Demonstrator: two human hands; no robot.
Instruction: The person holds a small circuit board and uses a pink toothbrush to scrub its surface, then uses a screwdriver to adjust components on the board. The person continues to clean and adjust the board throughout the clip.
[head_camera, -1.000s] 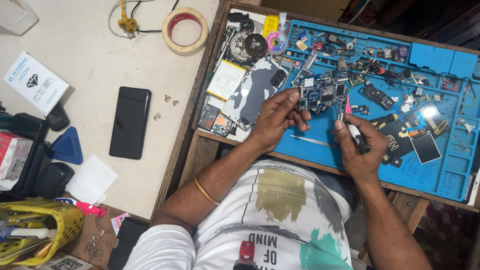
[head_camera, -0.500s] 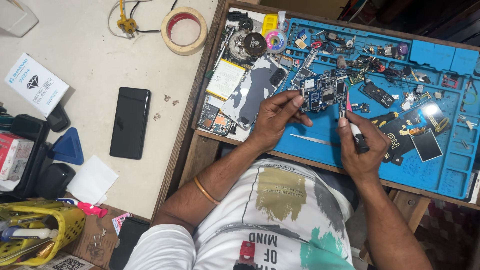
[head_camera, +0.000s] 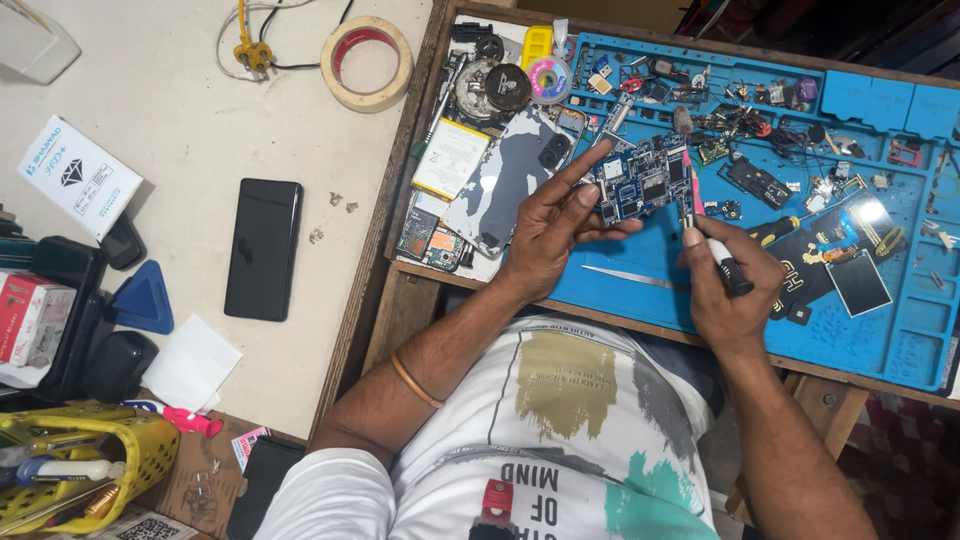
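Observation:
My left hand grips a blue phone circuit board by its left edge and holds it above the blue work mat. My right hand grips a thin pink-and-black tool like a pen. The tool's tip rests at the board's right edge. A phone back cover and a flat battery lie just left of my left hand. Metal tweezers lie on the mat below the board.
Several small phone parts and screws fill the mat's trays at the top and right. A black phone, a tape roll and a white box lie on the white table at left. A yellow basket stands at bottom left.
The board has been lifted slightly and tilted in my left hand. My right hand has moved the tool tip up against the board's right edge.

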